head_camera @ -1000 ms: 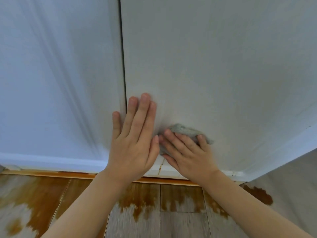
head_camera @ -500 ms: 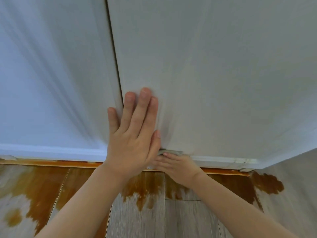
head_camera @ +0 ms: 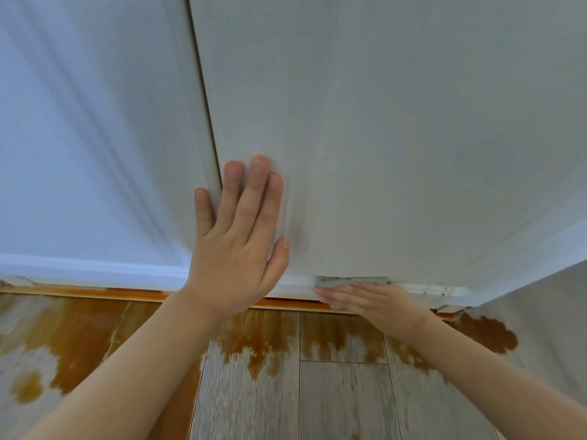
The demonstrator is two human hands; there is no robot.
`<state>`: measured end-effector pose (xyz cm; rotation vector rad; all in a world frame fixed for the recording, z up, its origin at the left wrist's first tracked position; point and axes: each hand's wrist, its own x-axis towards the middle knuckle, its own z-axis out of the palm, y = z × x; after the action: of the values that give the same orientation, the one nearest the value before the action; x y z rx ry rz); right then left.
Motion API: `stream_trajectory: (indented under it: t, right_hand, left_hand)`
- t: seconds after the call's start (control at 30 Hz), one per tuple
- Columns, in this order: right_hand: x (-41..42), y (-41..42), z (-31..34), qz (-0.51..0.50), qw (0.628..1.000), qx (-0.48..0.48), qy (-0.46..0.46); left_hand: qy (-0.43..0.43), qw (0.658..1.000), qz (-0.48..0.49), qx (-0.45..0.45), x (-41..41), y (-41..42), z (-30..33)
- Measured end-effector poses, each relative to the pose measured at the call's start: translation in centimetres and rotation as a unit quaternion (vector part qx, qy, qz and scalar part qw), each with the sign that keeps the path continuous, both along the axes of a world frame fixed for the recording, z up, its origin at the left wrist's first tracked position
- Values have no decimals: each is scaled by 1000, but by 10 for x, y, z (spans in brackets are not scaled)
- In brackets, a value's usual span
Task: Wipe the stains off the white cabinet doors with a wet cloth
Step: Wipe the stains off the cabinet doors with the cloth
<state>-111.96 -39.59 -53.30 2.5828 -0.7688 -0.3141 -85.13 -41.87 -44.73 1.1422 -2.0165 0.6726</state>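
Observation:
Two white cabinet doors fill the view, the right door (head_camera: 397, 138) and the left door (head_camera: 79, 154), split by a dark vertical gap. My left hand (head_camera: 238, 246) lies flat with straight fingers on the right door's lower left corner, its little finger over the gap. My right hand (head_camera: 371, 301) presses a grey cloth (head_camera: 352, 281) with straight fingers against the white strip under the right door. Only the cloth's top edge shows above the fingers. Small dark specks mark the strip (head_camera: 444, 292) to the right of the cloth.
Below the doors an orange-brown stained band (head_camera: 127, 293) runs along the base. The grey wood-look floor (head_camera: 343, 401) carries large brown stains (head_camera: 486, 335) near the cabinet. A pale wall (head_camera: 556, 312) meets the cabinet at the right.
My right hand slid the cloth down the right door to its bottom strip, then a little to the right. My left hand stayed flat on the door.

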Motion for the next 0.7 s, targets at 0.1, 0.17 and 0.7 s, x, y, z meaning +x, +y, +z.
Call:
stream_trajectory:
  t: [0.1, 0.17, 0.7]
  right_hand:
    - [6, 3, -1, 2, 999, 4, 44]
    - [24, 4, 5, 16, 997, 21, 78]
    - [-13, 2, 47, 65, 976, -179, 108]
  left_hand:
    - [-9, 1000, 0, 2, 1, 0, -1]
    - [-11, 1000, 3, 1, 0, 0, 0]
    - [-17, 999, 29, 12, -2, 3, 1]
